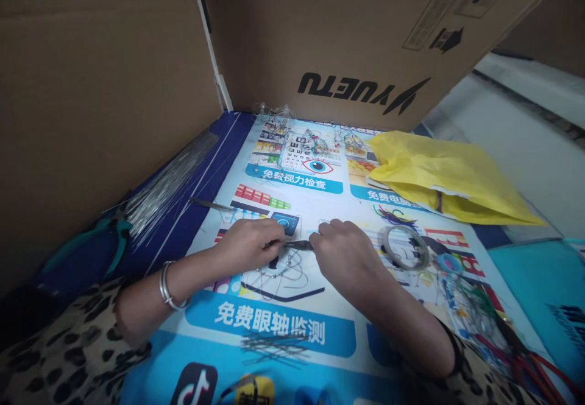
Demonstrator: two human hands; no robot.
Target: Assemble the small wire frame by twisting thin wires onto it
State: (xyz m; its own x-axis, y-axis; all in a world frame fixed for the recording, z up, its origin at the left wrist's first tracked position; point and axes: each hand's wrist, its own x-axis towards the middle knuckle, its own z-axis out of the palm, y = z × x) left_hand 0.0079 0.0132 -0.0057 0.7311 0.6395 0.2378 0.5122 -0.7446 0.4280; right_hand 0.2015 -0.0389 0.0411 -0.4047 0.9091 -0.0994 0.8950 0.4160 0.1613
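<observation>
My left hand (251, 243) and my right hand (345, 259) meet over a printed poster mat (283, 326). Both are closed in pinches on a small dark tool or bundle of thin wires (297, 245) held between them. Thin wire loops (278, 274) lie on the mat just under the hands. A silver bangle (167, 283) sits on my left wrist, and leopard-print sleeves cover both forearms.
Cardboard walls (105, 82) stand at the left and back. A bundle of long silver wires (169, 183) and teal-handled pliers (112, 237) lie at left. A yellow bag (439, 173), a tape roll (404, 246), coloured wires (479, 313) and short dark wires (274, 347) lie around.
</observation>
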